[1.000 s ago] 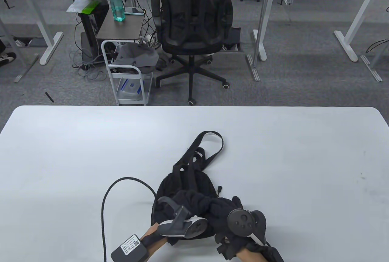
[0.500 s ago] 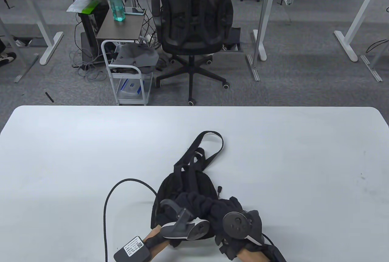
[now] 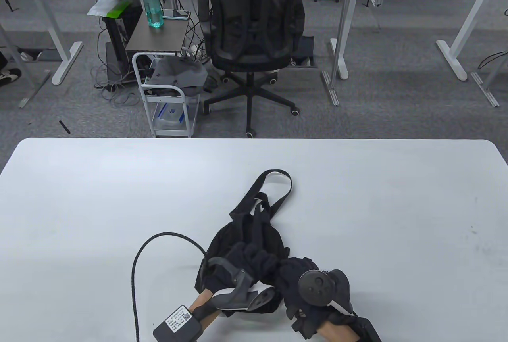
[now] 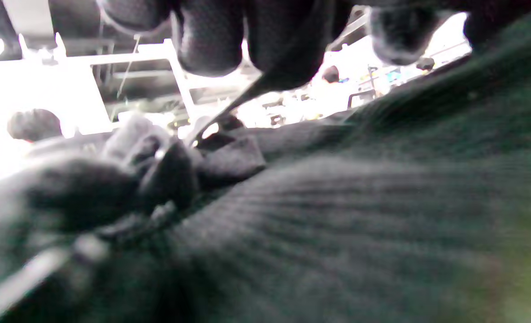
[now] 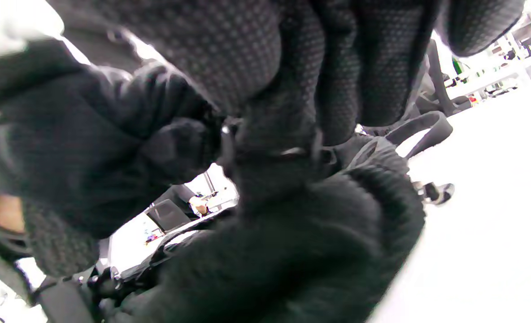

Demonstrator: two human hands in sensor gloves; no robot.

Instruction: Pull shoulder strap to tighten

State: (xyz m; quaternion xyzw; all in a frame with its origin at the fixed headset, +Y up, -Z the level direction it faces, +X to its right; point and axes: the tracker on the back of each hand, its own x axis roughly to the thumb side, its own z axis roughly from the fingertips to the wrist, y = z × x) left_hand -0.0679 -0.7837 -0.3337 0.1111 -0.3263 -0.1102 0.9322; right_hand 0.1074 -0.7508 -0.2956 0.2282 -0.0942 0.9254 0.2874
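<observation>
A small black backpack lies near the front edge of the white table. Its shoulder straps loop away from me. My left hand is on the bag's near end. In the left wrist view its curled fingers pinch a thin strap that runs taut down to a buckle. My right hand is close beside it on the right. In the right wrist view its fingers curl round bunched black bag fabric at a buckle. The hands hide the exact grip in the table view.
A black cable arcs over the table from my left wrist, ending at a small box. Beyond the far table edge stand an office chair and a white cart.
Both hands have shifted slightly to the right and towards me. The bag's body has bunched up and swung a little under them, while the far strap loop has barely moved.
</observation>
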